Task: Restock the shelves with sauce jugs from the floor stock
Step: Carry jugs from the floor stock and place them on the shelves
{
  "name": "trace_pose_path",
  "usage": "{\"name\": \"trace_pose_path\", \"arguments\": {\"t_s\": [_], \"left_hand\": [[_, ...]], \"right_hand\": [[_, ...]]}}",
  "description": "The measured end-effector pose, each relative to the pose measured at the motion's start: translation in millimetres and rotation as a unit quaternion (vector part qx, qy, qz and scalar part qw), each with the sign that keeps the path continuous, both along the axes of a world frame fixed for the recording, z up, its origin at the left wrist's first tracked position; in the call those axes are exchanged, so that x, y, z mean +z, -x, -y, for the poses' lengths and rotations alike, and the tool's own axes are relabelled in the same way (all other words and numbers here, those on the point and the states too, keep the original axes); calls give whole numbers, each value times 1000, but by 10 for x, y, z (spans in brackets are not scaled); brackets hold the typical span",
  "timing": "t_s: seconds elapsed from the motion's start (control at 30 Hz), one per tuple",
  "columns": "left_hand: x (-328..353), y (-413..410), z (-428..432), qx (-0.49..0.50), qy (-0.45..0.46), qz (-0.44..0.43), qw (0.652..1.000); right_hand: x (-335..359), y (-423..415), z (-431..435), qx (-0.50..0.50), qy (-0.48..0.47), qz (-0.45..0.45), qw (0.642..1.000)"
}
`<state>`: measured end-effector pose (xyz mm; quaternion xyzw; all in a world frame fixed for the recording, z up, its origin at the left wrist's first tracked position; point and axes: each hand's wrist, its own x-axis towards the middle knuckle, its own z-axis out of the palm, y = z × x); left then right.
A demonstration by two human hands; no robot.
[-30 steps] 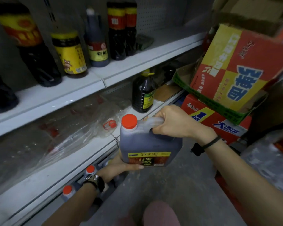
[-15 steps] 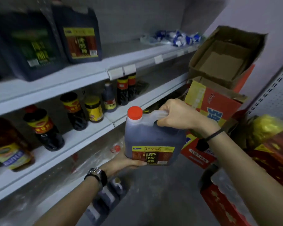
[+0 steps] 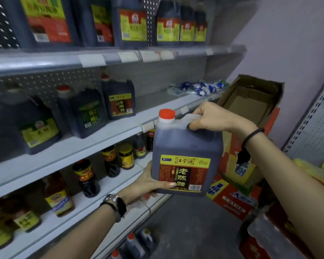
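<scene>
Head view: dark plastic sauce jug with red cap (image 3: pixel 185 152) held upright in both hands, centre frame, in the air by the white metal middle shelf (image 3: pixel 101 140).
Right hand (image 3: pixel 213 116) has fingers (image 3: pixel 198 124) clamped round the clear top handle. Left hand (image 3: pixel 148 184) grips the bottom corner, thumb across the label, other fingers underneath. Matching red-capped dark jug (image 3: pixel 120 101) stands on that shelf, left of centre. More red-capped jugs (image 3: pixel 136 246) on the floor, bottom centre. Open brown cardboard box (image 3: pixel 251 105) at right.
</scene>
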<state>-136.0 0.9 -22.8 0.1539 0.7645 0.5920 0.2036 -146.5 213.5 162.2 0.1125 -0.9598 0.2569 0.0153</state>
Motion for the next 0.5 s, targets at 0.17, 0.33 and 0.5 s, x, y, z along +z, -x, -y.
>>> {"name": "trace_pose_path", "arguments": {"t_s": [0.17, 0.33, 0.5], "left_hand": [[249, -67, 57, -6, -2, -41, 999], [243, 34, 51, -17, 28, -55, 998], [211, 267, -179, 13, 36, -53, 998]], "right_hand": [[260, 14, 94, 32, -5, -25, 999], [243, 219, 13, 49, 2, -27, 998], [193, 589, -223, 78, -7, -29, 997]]}}
